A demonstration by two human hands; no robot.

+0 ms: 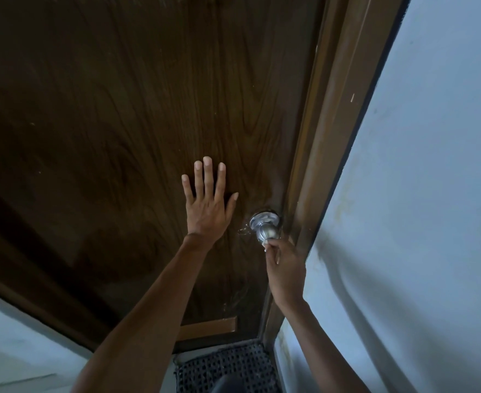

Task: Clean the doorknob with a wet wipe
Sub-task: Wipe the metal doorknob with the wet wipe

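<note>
A round silver doorknob sticks out of a dark brown wooden door, close to the door's right edge. My left hand lies flat on the door just left of the knob, fingers spread, holding nothing. My right hand is curled just below the knob, its fingertips touching the knob's lower end. A small pale bit shows at those fingertips; whether it is a wet wipe I cannot tell.
A brown door frame runs along the door's right side, with a pale blue wall beyond it. A dark perforated mat lies on the floor at the door's foot. More pale wall shows at the lower left.
</note>
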